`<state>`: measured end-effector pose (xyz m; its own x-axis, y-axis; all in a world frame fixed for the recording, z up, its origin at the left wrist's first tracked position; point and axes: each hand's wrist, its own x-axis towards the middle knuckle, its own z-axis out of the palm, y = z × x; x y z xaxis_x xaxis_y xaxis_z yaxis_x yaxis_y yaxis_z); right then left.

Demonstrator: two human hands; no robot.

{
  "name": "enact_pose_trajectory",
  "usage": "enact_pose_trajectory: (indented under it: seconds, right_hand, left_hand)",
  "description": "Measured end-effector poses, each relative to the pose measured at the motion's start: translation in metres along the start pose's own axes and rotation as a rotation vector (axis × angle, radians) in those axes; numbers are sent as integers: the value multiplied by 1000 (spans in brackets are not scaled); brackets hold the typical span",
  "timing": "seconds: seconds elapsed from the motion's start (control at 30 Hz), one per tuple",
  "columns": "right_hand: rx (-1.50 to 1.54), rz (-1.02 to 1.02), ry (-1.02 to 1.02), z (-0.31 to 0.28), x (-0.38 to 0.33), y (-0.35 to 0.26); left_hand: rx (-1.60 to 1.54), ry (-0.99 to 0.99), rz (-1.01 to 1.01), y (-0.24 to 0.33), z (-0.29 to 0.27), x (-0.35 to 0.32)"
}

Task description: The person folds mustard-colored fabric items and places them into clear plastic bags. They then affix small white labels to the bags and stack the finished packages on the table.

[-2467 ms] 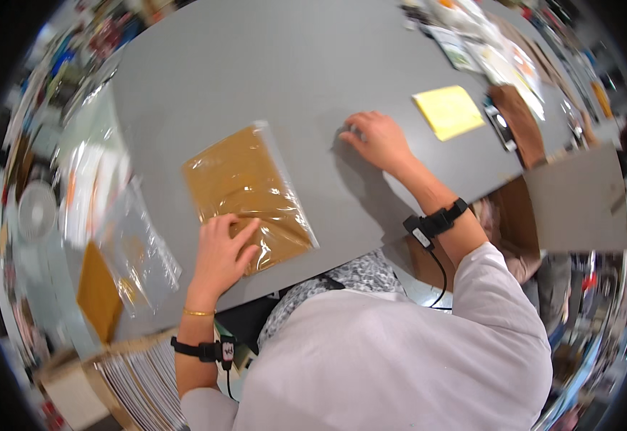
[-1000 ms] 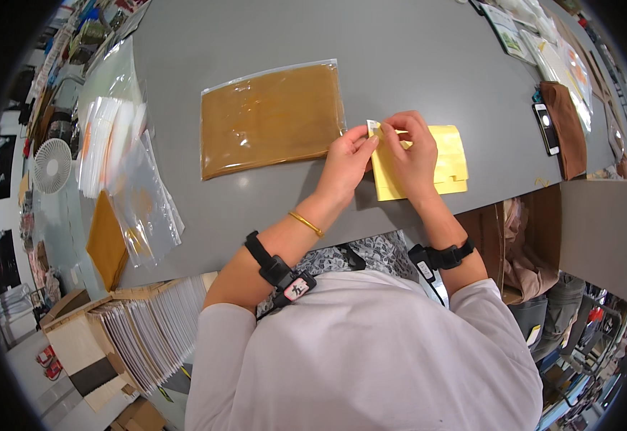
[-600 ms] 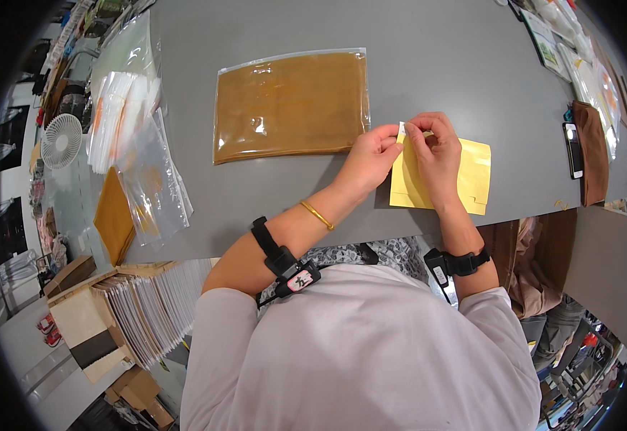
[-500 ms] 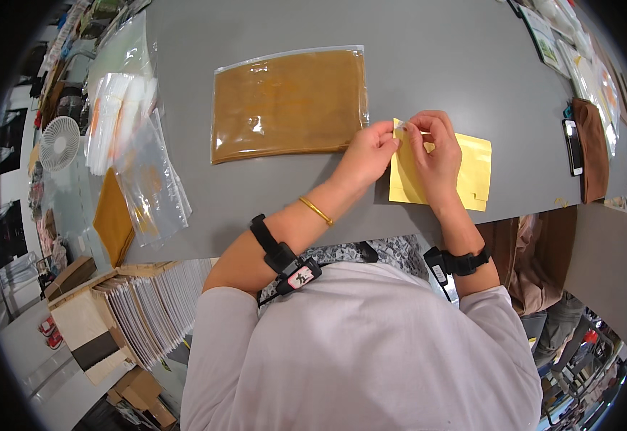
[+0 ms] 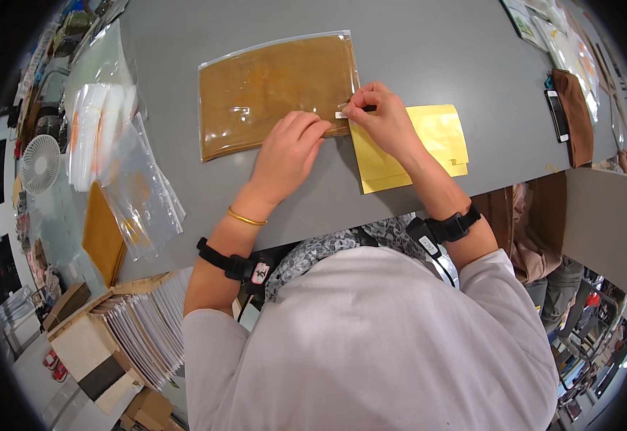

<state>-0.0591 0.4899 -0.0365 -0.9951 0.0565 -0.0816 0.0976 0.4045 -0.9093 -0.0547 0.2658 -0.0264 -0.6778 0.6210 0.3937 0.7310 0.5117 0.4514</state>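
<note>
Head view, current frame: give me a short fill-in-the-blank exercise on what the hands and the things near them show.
1. The right hand pinches a small white ____.
2. The left hand rests on the clear bag holding a ____ envelope.
3. Under the right hand lies a ____ sheet.
4. The table top is ____.

Missing: strip; brown; yellow; grey

There was only one view, so no second view shared any part of the scene. The camera sat on the person's head and looked straight down. It was close to the person's chest and arms, which came in from the bottom edge. It faced the grey table [image 5: 428, 43], which filled the top half. The left hand [image 5: 284, 147] and right hand [image 5: 381, 115] were near the middle. The picture was round, and straight edges bent near its dark rim.
</note>
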Motion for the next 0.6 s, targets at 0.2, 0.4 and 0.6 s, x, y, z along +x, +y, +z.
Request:
enact_pose_trajectory:
  seconds: [0.2, 0.4, 0.6]
  right_hand:
    - [-124, -8, -12, 3, 2, 0]
    - [-483, -274, 112, -6, -13, -4]
    - [-701, -371, 152, -31, 19, 0]
  left_hand:
    - [53, -42, 20, 4, 2, 4]
    - [102, -82, 6, 4, 6, 0]
    - [184, -41, 5, 7, 7, 6]
